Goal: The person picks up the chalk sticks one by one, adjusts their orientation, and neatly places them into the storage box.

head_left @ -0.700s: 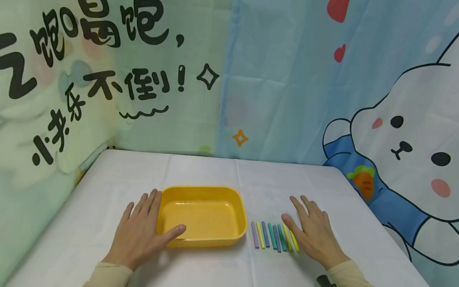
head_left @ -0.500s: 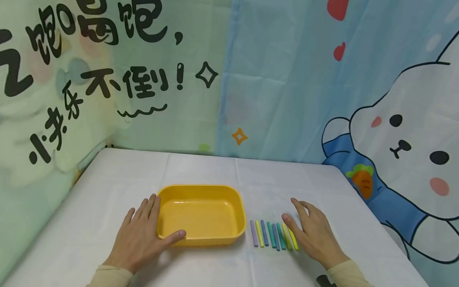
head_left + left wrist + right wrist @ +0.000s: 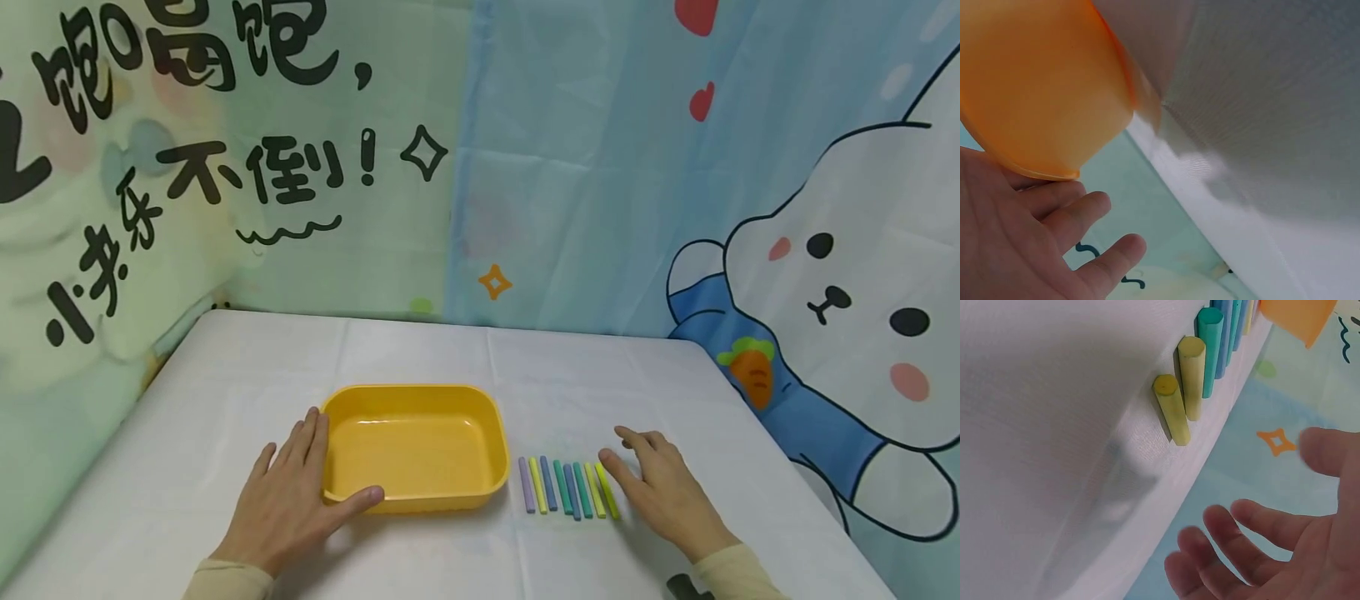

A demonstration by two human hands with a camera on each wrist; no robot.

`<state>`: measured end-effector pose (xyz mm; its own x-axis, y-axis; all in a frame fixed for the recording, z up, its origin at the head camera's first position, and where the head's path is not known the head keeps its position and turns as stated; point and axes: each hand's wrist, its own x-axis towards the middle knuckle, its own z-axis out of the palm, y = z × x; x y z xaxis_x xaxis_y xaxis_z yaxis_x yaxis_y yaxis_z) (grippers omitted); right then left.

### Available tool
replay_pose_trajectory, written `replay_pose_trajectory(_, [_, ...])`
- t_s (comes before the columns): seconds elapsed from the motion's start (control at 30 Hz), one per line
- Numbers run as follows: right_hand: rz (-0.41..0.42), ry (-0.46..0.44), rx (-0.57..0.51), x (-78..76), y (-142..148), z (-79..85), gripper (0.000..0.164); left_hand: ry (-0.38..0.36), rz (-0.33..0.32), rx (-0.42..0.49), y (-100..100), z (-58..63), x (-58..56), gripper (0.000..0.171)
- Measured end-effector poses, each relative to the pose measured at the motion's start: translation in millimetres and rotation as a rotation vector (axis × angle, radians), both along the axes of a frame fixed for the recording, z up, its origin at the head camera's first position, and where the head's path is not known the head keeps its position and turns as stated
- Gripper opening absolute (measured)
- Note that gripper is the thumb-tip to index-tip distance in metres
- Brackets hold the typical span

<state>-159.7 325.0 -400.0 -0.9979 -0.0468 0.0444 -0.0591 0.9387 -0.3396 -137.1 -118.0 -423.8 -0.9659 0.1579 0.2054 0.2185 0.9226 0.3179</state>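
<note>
Pastel sticks (image 3: pixel 562 487) line a white tabletop (image 3: pixel 420 567), long axes running near to far — just left of the nearer right hand (image 3: pixel 667 493), empty, fingers loosely bent — while the outstretched left hand (image 3: pixel 285 493) touches a yellow tray (image 3: pixel 416 462).
</note>
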Motion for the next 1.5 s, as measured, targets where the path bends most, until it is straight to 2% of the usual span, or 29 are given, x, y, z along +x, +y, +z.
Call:
replay_pose_trajectory(0.13, [-0.015, -0.05, -0.052, -1.3, 2.2, 0.8, 0.065, -0.006, 0.001, 0.01, -1.5, -2.3, 0.6, 0.121])
replay_pose_trajectory(0.33, [-0.081, -0.137, -0.111, -3.7, 1.2, 0.5, 0.047, -0.022, 0.005, 0.026, -1.9, -4.0, 0.7, 0.121])
replay_pose_trajectory(0.47, [-0.114, -0.17, -0.109, -4.9, -0.8, -0.1, 0.041, -0.033, 0.01, 0.035, -1.0, -3.5, 0.2, 0.121])
replay_pose_trajectory(0.7, [-0.118, -0.192, -0.075, -8.9, -4.3, -2.3, 0.033, -0.039, 0.002, 0.061, -2.5, -6.1, -1.2, 0.122])
replay_pose_trajectory(1.07, [-0.119, -0.223, -0.083, -15.3, -7.2, -6.7, 0.025, -0.051, -0.009, 0.071, -4.6, -5.4, -3.6, 0.122])
replay_pose_trajectory(1.3, [-0.127, -0.244, -0.087, -16.4, -8.1, -4.8, 0.026, 0.004, -0.038, 0.083, -6.0, -7.1, -3.5, 0.121])
replay_pose_trajectory(1.5, [-0.15, -0.228, -0.177, -15.6, -12.8, -2.3, 0.027, 0.011, -0.038, 0.085, -7.4, -6.6, -3.3, 0.12])
